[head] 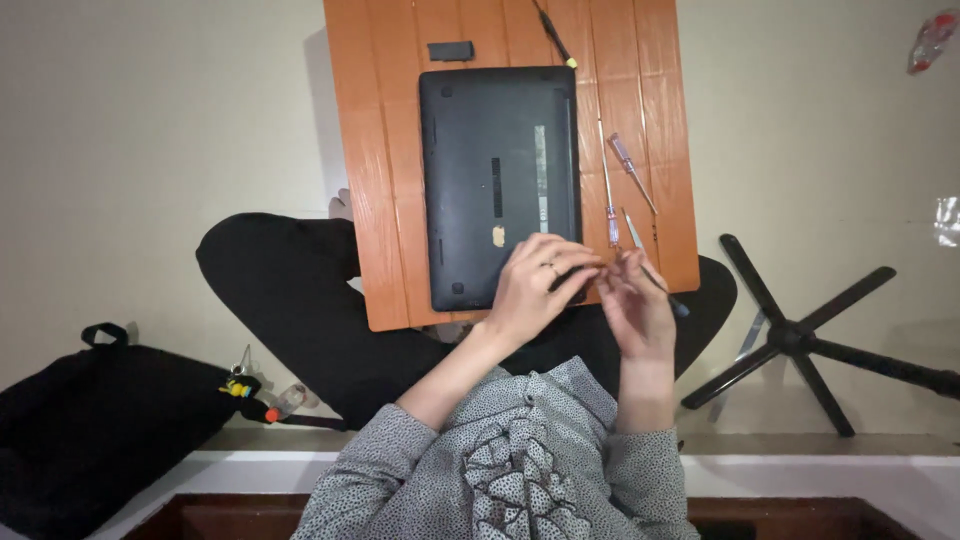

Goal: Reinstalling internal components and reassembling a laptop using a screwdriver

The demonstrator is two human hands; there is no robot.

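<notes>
Centre frame: left hand (535, 285) and right hand (632, 305) pinch together over something too small to identify; the upturned laptop (497, 185) remains closed, screwdrivers (622, 190) lying beside it.

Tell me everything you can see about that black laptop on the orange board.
The laptop is closed and lies upside down, its matte black, plastic-looking underside facing up. It shows a narrow centre slot, a pale label strip, a small tan sticker and corner feet. It rests flat on the orange board. The left hand overlaps its near right corner.
</notes>
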